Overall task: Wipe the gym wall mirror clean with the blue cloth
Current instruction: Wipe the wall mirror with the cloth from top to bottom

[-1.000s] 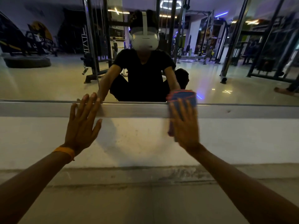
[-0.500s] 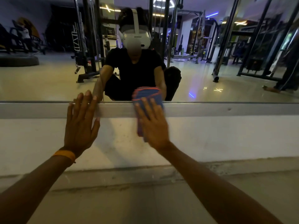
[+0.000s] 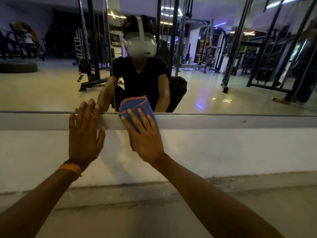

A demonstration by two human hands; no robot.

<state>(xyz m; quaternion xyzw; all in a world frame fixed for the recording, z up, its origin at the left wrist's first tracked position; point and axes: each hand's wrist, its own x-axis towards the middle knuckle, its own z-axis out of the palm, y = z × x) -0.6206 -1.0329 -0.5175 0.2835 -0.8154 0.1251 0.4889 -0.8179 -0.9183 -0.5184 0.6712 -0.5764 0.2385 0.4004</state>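
The wall mirror (image 3: 223,86) fills the upper half of the view and ends at a grey metal frame strip (image 3: 223,121). A folded blue cloth (image 3: 135,104) with an orange hem lies flat across the mirror's bottom edge and the strip. My right hand (image 3: 145,136) presses on it with fingers spread, covering its lower part. My left hand (image 3: 84,133) rests flat and open on the strip and the white wall just left of the cloth, holding nothing. An orange band circles my left wrist.
Below the strip runs a white wall band (image 3: 240,152), then a concrete ledge and floor (image 3: 154,212). The mirror reflects a crouching person in black, gym racks and a shiny floor. A vertical mirror seam (image 3: 112,74) runs above my left hand.
My right hand has slid the cloth leftward along the mirror's bottom edge, ending close to my left hand. The left hand has stayed planted in place.
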